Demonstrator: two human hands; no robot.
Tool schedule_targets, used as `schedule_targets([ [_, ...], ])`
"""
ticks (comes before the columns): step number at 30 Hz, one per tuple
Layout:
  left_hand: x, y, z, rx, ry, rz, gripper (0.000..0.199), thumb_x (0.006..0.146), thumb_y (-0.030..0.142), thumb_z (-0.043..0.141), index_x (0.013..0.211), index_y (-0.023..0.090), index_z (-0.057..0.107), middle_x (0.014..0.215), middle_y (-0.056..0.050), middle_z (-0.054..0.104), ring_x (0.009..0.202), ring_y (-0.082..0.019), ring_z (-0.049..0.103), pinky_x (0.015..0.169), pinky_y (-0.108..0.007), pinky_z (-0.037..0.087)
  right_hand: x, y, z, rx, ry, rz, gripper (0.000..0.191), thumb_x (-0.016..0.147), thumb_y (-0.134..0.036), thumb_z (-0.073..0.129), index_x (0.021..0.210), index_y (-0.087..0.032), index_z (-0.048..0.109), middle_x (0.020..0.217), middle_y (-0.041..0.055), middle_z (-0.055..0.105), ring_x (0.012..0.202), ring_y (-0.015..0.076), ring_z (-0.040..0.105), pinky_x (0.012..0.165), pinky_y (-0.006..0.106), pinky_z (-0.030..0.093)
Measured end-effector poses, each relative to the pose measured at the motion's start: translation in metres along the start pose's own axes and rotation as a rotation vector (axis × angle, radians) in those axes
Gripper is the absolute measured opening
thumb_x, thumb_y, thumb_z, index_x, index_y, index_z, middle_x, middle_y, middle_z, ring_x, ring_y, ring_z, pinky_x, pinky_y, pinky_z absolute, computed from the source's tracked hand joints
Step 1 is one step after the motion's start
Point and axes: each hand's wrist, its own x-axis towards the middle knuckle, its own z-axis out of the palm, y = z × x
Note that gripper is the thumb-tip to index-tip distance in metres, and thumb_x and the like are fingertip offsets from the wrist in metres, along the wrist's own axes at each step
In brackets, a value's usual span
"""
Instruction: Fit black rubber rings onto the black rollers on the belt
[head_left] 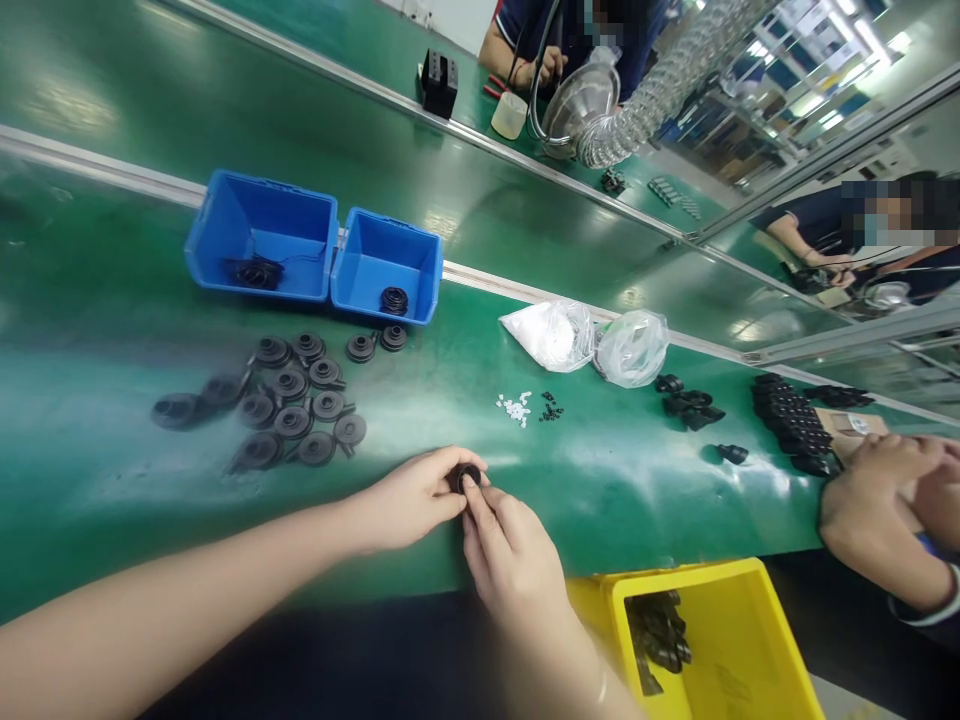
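Near the table's front edge, my left hand [420,497] holds a small round black part [464,478] between thumb and fingers. My right hand [511,545] meets it from the right, its fingers closed at the part, one fingertip pressed on the part's opening. Beyond my hands lie a small pile of white pieces [516,408] and a small pile of tiny black pieces [551,407]. Several black disc-shaped parts [291,385] with side stems are spread on the green table to the left.
Two blue bins [262,190] [394,225] hold black rings. Plastic bags [551,335] [632,348] stand behind the small piles. A yellow bin [780,640] with black parts is at front right. Black parts [795,425] and another person's hands [885,490] are at far right.
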Motion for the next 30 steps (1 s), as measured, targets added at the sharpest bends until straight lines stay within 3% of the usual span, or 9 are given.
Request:
schedule_targets([
  [7,-0.001,0.004,0.001,-0.027,-0.009,-0.002,0.032,0.083,0.013,0.054,0.115,0.018,0.053,0.120,-0.009,0.060,0.112,-0.023,0.060,0.097,-0.041,0.046,-0.009,-0.003,0.009,0.025,0.023,0.033,0.066,0.092,-0.010,0.050,0.153,-0.015,0.026,0.106,0.0163,0.064,0.084,0.0249,0.060,0.070,0.040,0.054],
  [16,-0.001,0.004,0.000,0.031,-0.003,-0.010,0.033,0.084,0.016,0.056,0.117,0.020,0.053,0.120,-0.008,0.062,0.112,-0.024,0.060,0.096,-0.041,0.047,-0.001,0.004,-0.005,0.018,-0.080,-0.027,0.066,0.093,-0.014,0.053,0.153,-0.013,0.027,0.108,0.0159,0.065,0.090,0.0286,0.061,0.076,0.044,0.055],
  [25,0.000,0.005,0.001,-0.011,-0.022,-0.023,0.033,0.084,0.016,0.057,0.117,0.019,0.052,0.120,-0.010,0.061,0.113,-0.024,0.059,0.098,-0.042,0.045,-0.007,0.000,0.004,0.138,-0.024,0.039,0.067,0.092,-0.010,0.054,0.153,-0.013,0.027,0.115,0.0170,0.061,0.103,0.0270,0.058,0.083,0.042,0.056],
  [30,-0.001,0.006,0.001,0.008,-0.010,-0.027,0.033,0.084,0.017,0.059,0.116,0.017,0.052,0.116,-0.009,0.062,0.114,-0.026,0.059,0.100,-0.044,0.044,0.002,0.006,-0.014,0.214,-0.093,0.059,0.058,0.092,-0.011,0.053,0.147,-0.017,0.036,0.115,0.0145,0.059,0.101,0.0259,0.059,0.084,0.041,0.056],
])
